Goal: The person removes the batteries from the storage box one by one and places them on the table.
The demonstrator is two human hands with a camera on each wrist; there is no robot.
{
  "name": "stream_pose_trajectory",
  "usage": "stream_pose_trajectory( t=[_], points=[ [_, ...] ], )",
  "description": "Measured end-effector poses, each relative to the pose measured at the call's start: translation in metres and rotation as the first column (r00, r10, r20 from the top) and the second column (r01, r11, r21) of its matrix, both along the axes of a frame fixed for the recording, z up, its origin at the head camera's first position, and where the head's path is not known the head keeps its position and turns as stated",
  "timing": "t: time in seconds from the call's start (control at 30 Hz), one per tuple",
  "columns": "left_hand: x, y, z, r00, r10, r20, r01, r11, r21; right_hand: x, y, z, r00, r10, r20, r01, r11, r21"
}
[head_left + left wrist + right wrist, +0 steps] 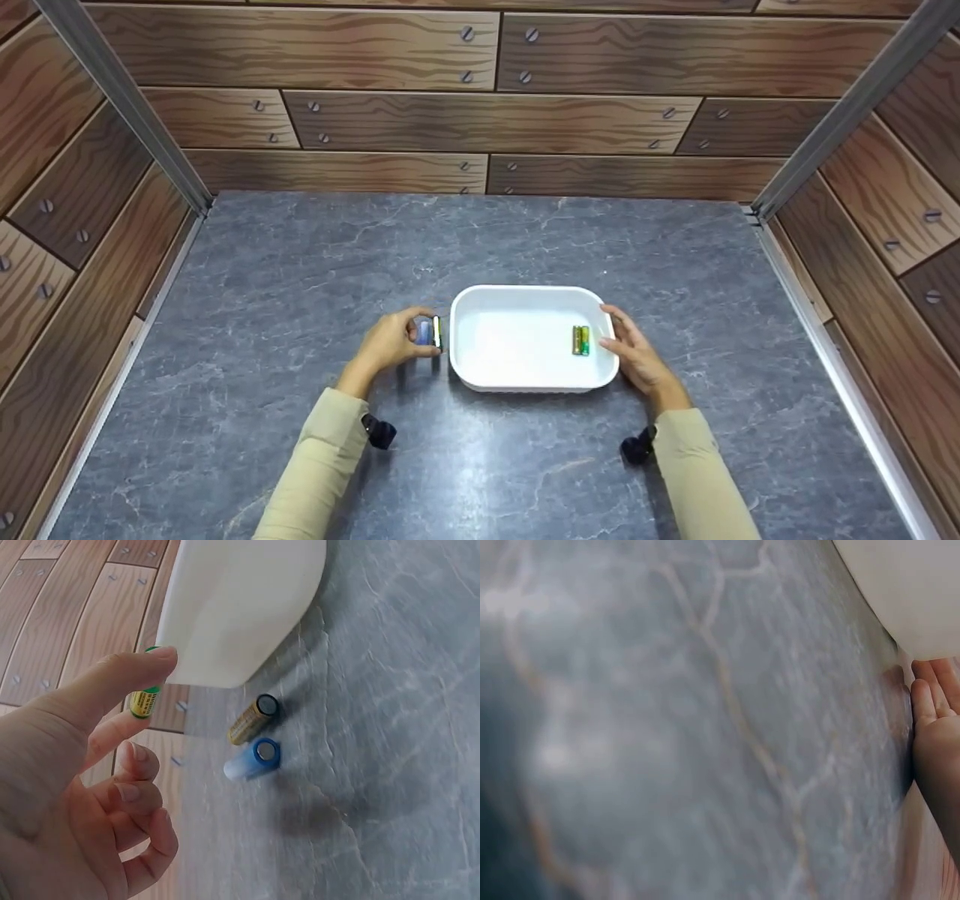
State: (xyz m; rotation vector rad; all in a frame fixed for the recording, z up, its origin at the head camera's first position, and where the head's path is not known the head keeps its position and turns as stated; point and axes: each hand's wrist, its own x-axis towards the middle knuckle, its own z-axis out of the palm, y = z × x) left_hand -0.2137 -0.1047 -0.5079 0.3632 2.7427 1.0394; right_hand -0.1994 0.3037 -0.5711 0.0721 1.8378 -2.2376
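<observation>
My left hand [388, 341] is just left of the white plastic tub [525, 389]. Thumb and index finger pinch the ends of a green-and-yellow battery [142, 703]; the other fingers curl loosely. On the table below, a blue battery [253, 758] and a gold-and-black battery [253, 719] lie side by side. Inside the tub, towards its right end, a gold-and-green pair of batteries [580, 340] lies together. My right hand [636, 352] holds the tub's right end, thumb and index finger over the rim; in the right wrist view, other fingers [924, 701] rest by its outer wall.
The tub stands on a grey marble-patterned table [315, 277]. Wood-patterned panels [480, 120] rise at the back and both sides, with metal posts [135, 112] at the corners.
</observation>
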Motion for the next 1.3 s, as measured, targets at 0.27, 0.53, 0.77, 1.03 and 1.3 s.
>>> stream_pose_trajectory(
  t=[0.27,0.53,0.77,1.03,1.3],
  points=[
    [0.0,-0.009,-0.008,0.999,0.039,0.016,-0.038,0.998,-0.056,0.0,0.001,-0.001,1.0,0.003,-0.011,-0.003,1.0,0.0],
    [-0.004,-0.02,-0.018,0.995,0.077,0.058,-0.073,0.995,-0.068,0.001,0.0,-0.001,0.999,0.009,-0.035,-0.009,1.0,0.001],
    [-0.007,-0.026,-0.024,0.993,0.083,0.088,-0.078,0.995,-0.065,0.002,0.001,-0.001,0.998,0.029,-0.053,-0.029,1.0,0.002],
    [-0.012,-0.029,-0.028,0.988,0.102,0.114,-0.087,0.988,-0.13,0.001,-0.001,0.0,1.0,-0.008,-0.015,0.008,1.0,-0.01],
    [-0.018,-0.03,-0.028,0.987,0.094,0.134,-0.071,0.983,-0.17,0.0,0.0,0.0,1.0,0.014,-0.01,-0.013,1.0,0.017]
  ],
)
